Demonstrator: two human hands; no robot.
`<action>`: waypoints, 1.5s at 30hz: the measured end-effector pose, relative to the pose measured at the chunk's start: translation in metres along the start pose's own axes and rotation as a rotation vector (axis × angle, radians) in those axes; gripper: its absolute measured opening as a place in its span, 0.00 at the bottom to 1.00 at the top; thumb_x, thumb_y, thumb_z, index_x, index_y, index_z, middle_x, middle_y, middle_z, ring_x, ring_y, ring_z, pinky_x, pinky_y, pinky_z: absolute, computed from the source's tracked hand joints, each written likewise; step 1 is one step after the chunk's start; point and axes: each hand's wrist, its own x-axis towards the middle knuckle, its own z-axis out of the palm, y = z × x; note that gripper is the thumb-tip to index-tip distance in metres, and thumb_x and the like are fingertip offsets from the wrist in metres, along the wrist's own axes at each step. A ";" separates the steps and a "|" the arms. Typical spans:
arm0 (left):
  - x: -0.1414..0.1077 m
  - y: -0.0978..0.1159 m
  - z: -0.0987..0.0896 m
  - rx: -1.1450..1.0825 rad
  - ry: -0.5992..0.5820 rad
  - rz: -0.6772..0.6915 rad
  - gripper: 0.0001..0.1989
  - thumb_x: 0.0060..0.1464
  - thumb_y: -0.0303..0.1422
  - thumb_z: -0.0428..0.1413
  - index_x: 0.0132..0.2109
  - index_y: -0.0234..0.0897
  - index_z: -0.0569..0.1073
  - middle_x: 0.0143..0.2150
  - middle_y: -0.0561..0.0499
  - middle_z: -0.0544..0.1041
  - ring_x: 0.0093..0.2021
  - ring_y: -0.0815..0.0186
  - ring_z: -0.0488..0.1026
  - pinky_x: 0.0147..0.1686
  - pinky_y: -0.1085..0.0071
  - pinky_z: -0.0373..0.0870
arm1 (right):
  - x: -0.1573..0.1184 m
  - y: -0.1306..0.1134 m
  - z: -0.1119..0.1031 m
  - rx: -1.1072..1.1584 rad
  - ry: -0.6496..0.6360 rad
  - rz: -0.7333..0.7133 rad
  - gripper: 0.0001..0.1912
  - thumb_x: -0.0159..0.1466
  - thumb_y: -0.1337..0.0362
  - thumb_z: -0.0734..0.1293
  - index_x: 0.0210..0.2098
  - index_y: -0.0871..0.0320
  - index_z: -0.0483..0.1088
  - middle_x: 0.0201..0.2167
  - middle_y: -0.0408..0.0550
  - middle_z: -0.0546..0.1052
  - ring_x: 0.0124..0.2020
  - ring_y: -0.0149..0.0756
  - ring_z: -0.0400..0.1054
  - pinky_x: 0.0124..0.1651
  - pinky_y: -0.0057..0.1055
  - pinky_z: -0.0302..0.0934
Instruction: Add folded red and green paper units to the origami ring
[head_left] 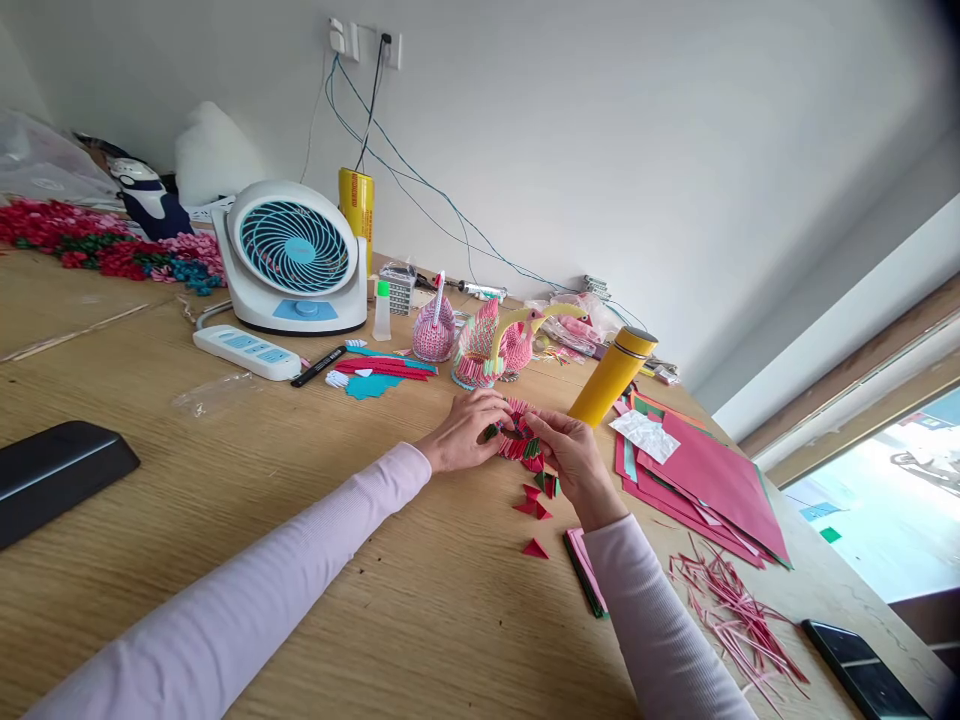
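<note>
Between my two hands is a small ring of folded paper pieces (pixel 517 450), pink-red with green along its edge. My left hand (pixel 466 432) grips its left side, fingers curled over the top. On the right side, the thumb and fingers of my right hand (pixel 574 455) pinch the ring near its rim; whether a loose piece is between them I cannot tell. Just below lie several red folded paper triangles (pixel 535 549) and a dark green one (pixel 545 484). A stack of narrow paper strips (pixel 587 572), pink and green, lies beside my right forearm.
Folded-paper swans (pixel 478 345) and a yellow cylinder (pixel 613 378) stand behind my hands. A white fan (pixel 296 255), power strip (pixel 246 351) and glue bottle (pixel 382 315) are at left. Red paper sheets (pixel 709 480), shredded strips (pixel 739 610) and a phone (pixel 862 665) lie right.
</note>
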 end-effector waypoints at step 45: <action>-0.010 -0.010 0.018 -0.014 0.012 -0.038 0.04 0.56 0.30 0.56 0.39 0.39 0.74 0.42 0.47 0.78 0.55 0.57 0.68 0.56 0.59 0.65 | 0.013 0.032 -0.011 -0.432 -0.091 -0.217 0.22 0.52 0.48 0.74 0.34 0.62 0.80 0.23 0.48 0.78 0.16 0.28 0.61 0.20 0.26 0.55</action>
